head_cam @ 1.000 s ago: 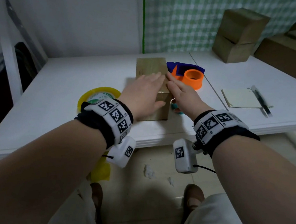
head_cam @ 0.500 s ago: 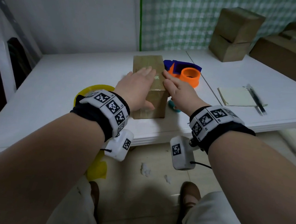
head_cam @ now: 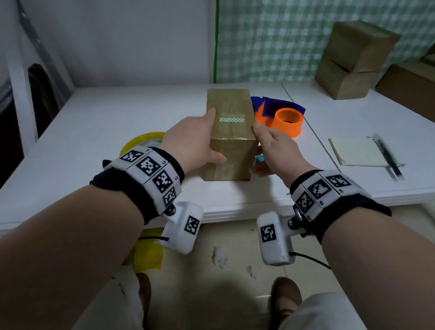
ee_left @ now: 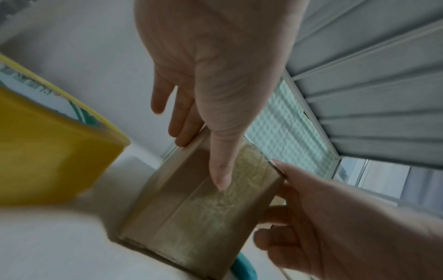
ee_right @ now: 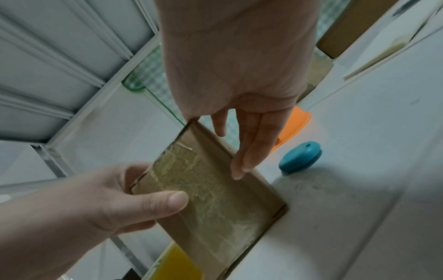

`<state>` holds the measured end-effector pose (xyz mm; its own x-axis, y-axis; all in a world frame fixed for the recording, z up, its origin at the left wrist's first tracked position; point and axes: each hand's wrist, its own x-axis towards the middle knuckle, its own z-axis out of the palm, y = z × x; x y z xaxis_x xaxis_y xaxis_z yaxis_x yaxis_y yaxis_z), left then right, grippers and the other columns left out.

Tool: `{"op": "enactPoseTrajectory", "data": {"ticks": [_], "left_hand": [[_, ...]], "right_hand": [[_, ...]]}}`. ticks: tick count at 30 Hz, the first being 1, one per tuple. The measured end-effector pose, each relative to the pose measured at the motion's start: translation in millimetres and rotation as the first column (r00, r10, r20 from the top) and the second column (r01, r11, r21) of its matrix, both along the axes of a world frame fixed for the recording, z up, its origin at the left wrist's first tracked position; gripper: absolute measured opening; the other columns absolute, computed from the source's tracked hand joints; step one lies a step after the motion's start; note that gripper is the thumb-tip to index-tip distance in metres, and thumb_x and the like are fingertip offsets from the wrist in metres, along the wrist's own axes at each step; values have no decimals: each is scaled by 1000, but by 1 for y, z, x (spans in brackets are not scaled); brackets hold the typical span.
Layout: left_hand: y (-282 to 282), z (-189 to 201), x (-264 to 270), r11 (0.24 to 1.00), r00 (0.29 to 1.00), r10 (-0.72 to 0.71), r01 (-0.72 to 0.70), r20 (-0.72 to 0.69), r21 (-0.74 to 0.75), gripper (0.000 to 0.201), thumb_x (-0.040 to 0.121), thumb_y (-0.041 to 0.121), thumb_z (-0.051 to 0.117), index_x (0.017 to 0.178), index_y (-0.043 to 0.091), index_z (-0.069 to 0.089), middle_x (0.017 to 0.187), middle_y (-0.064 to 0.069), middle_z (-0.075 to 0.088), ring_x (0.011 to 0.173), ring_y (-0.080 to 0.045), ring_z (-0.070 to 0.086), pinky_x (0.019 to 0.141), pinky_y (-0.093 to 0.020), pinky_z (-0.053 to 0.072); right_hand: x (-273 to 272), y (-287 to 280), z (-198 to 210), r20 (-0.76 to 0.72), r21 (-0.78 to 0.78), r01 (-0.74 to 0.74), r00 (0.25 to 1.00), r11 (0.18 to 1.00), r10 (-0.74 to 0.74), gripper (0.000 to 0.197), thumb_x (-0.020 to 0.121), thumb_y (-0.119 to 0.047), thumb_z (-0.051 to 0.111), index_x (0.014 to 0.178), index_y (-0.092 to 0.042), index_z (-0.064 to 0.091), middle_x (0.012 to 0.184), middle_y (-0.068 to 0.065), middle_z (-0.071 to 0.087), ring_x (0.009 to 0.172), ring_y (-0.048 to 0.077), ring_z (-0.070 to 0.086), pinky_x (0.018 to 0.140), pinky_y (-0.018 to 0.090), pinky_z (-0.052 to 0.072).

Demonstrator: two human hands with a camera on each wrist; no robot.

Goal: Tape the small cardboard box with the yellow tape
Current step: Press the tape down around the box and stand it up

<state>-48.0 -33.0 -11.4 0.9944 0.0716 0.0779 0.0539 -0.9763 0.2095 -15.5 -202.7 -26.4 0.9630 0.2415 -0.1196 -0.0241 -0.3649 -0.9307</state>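
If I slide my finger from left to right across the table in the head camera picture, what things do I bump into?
yellow tape roll → left hand → small cardboard box → right hand → notepad → pen

Nothing here can be read as words or numbers. The white bands [head_cam: 147, 168] strapped around both wrists carry black-and-white square code markers, and each small white camera housing [head_cam: 183, 227] hanging under a wrist bears one more such marker; they are patterns, not letters. The yellow tape roll [ee_left: 48, 151] lying on the desk [head_cam: 93, 135] has a white inner label with green printing, but it is blurred and partly hidden, so no word comes out. On top of the cardboard box [head_cam: 230, 118] sits a short pale green patterned strip [head_cam: 232, 119], a repeating mesh rather than writing. The notepad [head_cam: 357, 152] looks blank.
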Motion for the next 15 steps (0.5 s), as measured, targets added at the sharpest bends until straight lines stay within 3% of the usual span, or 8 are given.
{"op": "enactPoseTrajectory", "data": {"ticks": [2,5,7,10,13,15], "left_hand": [[5,2,5,994,996,-18,27,84,-109,85,67,42,77,139,18,37,119,-6,64,107,-26,58,84,-32,46],[16,9,22,975,986,-22,58,165,-216,69,72,27,76,134,22,46,116,-3,66,105,-25,59,79,-24,37],[23,15,37,969,983,-22,66,182,-240,65,73,20,73,133,21,47,115,-4,67,105,-26,60,79,-24,38],[34,21,61,947,984,-10,66,176,-316,61,77,13,68,134,20,47,117,-5,67,106,-24,61,84,-23,40],[45,24,87,938,983,16,49,184,-343,62,81,12,64,139,19,44,125,-5,63,113,-21,58,87,-19,37],[52,23,103,917,982,50,28,184,-398,60,82,9,62,139,20,44,128,-2,61,118,-18,55,91,-16,35]], "right_hand": [[5,6,0,-25,71,21,1000,997,-19,34,94,-49,39,104,-27,62,105,12,62,78,32,67,50,26,54],[22,18,4,-19,118,7,1000,993,-5,34,94,-46,42,118,-30,60,113,9,61,92,32,65,57,31,58],[39,27,9,18,113,-9,1000,994,7,37,95,-42,43,128,-30,55,112,3,60,90,27,64,68,38,61],[66,40,16,35,142,-17,999,990,12,33,96,-35,43,126,-33,55,107,0,61,91,21,61,79,43,60],[95,54,21,45,129,-15,999,992,9,34,96,-33,40,128,-34,54,97,-2,59,83,20,59,79,39,60],[113,65,22,52,119,-30,998,992,24,36,96,-32,39,130,-34,53,100,-1,58,81,23,58,75,36,59]]}}
